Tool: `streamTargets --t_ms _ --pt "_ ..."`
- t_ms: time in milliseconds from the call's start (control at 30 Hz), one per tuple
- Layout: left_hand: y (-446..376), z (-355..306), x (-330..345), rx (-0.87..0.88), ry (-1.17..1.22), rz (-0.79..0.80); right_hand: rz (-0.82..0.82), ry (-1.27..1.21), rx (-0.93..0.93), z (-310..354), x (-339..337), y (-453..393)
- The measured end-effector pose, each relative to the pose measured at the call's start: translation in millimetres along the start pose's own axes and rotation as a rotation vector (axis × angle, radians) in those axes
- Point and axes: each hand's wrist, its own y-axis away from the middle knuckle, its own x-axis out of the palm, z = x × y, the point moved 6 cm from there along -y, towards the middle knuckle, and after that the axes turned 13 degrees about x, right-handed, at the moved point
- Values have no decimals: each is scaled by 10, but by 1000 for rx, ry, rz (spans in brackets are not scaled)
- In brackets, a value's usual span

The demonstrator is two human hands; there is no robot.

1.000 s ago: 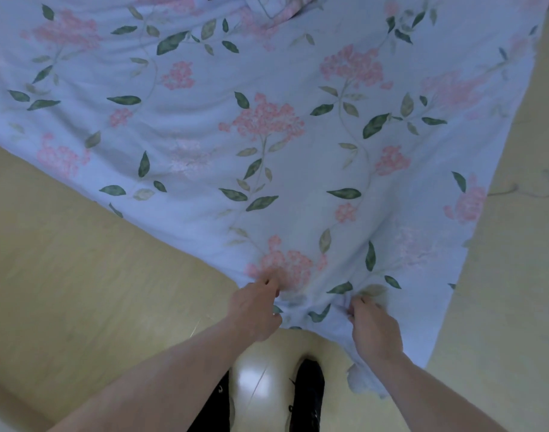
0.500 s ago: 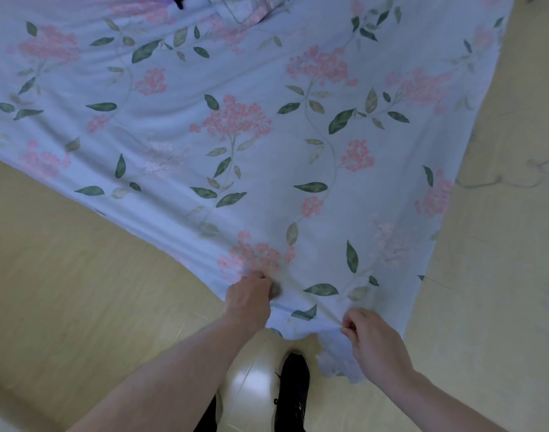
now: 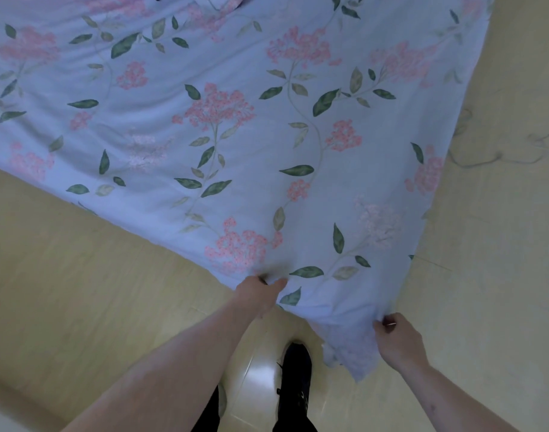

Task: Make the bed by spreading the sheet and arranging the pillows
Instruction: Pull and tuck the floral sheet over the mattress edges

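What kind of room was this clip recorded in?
Probably a bedroom, though no bed frame or pillow is clearly visible. A large floral sheet is held by the left hand and right hand over a glossy yellowish floor.

1. A pale blue sheet (image 3: 236, 126) printed with pink flower clusters and green leaves is held stretched out over a yellowish floor (image 3: 80, 291).
2. The left hand (image 3: 259, 293) grips the sheet's near edge, fabric bunched in its fingers.
3. The right hand (image 3: 398, 341) pinches the near corner, which hangs below it.
4. A black shoe (image 3: 295, 369) stands on the floor between the forearms.
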Motion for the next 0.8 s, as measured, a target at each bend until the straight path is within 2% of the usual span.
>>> streamTargets --t_ms 133,233,300,433,533,600,667,734,800 --pt "-2 67 -42 -63 240 -159 -26 46 -25 23 -47 -4" --pt "5 72 -116 -51 261 -255 -50 82 -41 -18 -147 46" --pt "27 59 -153 -46 237 -266 -86 91 -48 -127 -247 79" --pt "126 -32 -236 59 -22 -255 -93 90 -65 -268 -350 199" --pt "239 -209 -356 263 -395 -370 -47 253 35 -335 -342 169" --pt "240 -310 -360 430 -582 -423 -78 325 84 -343 -341 123" --pt "189 -315 -307 480 -631 -357 -162 243 -59 -195 -339 151" --pt "147 -214 -175 409 -694 -151 -190 223 -319 82 -281 336" --pt "152 -92 -11 320 -736 91 -66 362 -459 301 -81 471"
